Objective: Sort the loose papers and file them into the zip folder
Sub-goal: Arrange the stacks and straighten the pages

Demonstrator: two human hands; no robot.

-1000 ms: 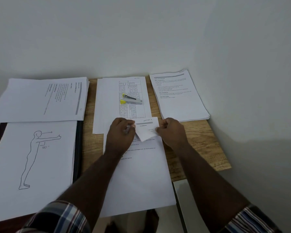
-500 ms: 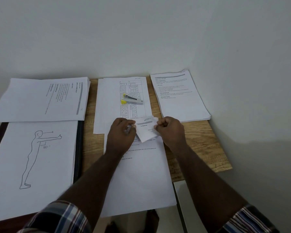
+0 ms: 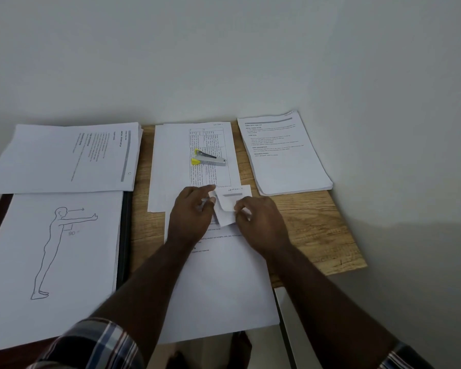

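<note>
Both hands, left hand point(image 3: 190, 217) and right hand point(image 3: 261, 222), pinch the folded top corner point(image 3: 228, 209) of a printed sheet point(image 3: 218, 283) on the wooden table point(image 3: 317, 230).

Single view only, head-worn, wide-angle. Looks forward and down from above the near edge of the wooden table point(image 3: 317, 235), toward the far edge where it meets the pale wall point(image 3: 224, 62). Close range: both forearms enter from the bottom edge of frame, left hand point(image 3: 192, 217) and right hand point(image 3: 261, 225) near frame centre. Wall fills the upper third. Table's right edge and near right corner in view; left part covered by paper stacks. No second view for overlap.
</note>
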